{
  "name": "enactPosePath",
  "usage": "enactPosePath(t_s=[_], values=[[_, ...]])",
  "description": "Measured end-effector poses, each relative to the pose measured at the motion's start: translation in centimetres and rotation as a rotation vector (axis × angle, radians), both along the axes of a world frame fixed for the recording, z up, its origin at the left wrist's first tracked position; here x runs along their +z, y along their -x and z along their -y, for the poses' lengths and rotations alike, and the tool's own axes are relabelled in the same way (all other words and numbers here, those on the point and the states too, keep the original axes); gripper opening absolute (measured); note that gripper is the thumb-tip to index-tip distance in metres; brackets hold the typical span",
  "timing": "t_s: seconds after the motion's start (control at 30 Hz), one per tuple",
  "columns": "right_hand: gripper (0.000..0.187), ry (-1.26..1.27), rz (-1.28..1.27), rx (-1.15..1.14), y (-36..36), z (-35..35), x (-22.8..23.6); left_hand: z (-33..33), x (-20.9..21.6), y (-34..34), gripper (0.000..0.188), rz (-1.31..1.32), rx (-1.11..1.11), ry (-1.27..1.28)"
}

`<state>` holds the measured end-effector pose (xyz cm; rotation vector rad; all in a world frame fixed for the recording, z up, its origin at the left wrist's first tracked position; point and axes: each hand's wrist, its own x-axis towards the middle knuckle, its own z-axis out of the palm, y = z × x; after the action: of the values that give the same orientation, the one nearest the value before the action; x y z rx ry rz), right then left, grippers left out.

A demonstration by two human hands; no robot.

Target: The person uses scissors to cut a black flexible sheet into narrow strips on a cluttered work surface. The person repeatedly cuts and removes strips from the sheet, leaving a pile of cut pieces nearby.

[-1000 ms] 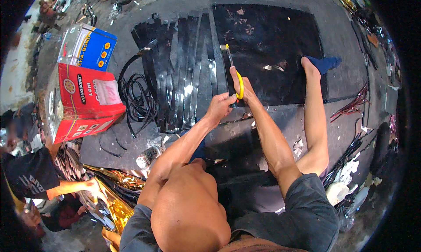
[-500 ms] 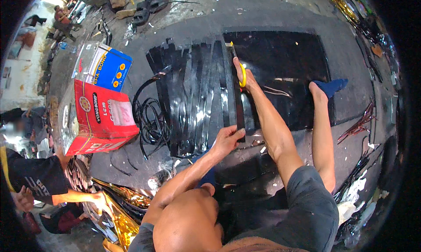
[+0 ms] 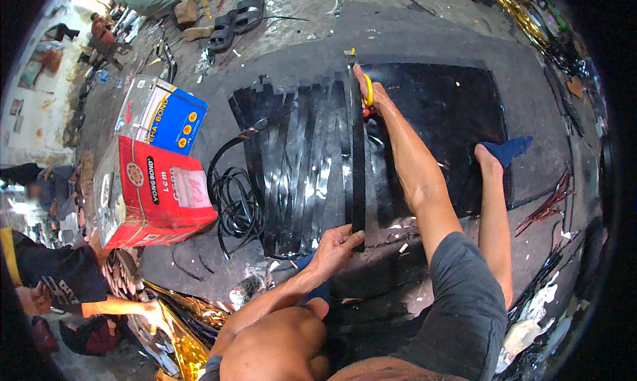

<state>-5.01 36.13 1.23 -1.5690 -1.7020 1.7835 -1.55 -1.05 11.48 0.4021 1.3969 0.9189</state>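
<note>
A narrow black strip (image 3: 358, 162) is stretched nearly straight between my hands. My left hand (image 3: 332, 249) pinches its near end between thumb and fingers. At the far end my right hand (image 3: 376, 97) is closed on yellow-handled scissors (image 3: 368, 89), with the thumb along the strip; the blades are mostly hidden. Beneath the scissors and to their right lies a dark glossy sheet (image 3: 438, 109). Several cut black strips (image 3: 298, 155) lie side by side to the left, with a tangle of thin black strip (image 3: 235, 208) beside them.
A red and blue carton (image 3: 162, 188) stands at the left. My foot in a blue sock (image 3: 507, 150) rests by the sheet's right edge. Sandals (image 3: 235, 26) lie at the far side. Another person's arm (image 3: 123, 306) reaches toward gold foil (image 3: 189, 348) at the lower left.
My right hand and the scissors have moved slightly away from me, and my left hand has come nearer with the strip's end. The whole view has also shifted a little.
</note>
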Motion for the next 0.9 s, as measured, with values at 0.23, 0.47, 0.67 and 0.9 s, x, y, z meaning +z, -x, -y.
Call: enactPosePath(t_s=[0.23, 0.47, 0.67, 0.9], values=[[0.087, 0.094, -0.078, -0.015, 0.4, -1.5, -0.3, 1.0, -1.1, 0.7, 0.021, -0.020, 0.078, 0.073], [0.084, 0.108, -0.302, -0.040, -7.2, 2.4, 1.1, 0.6, -4.6, 3.6, 0.083, -1.229, -0.241, 0.063], [0.087, 0.316, -0.511, -0.116, -19.8, 20.0, 5.8, -8.5, -9.2, 4.4, 0.071, -1.425, -0.522, -0.638], [0.089, 0.383, -0.396, -0.255, -35.6, 34.5, 12.0, -8.1, -12.6, 7.8, 0.079, -1.647, -0.804, -0.316]])
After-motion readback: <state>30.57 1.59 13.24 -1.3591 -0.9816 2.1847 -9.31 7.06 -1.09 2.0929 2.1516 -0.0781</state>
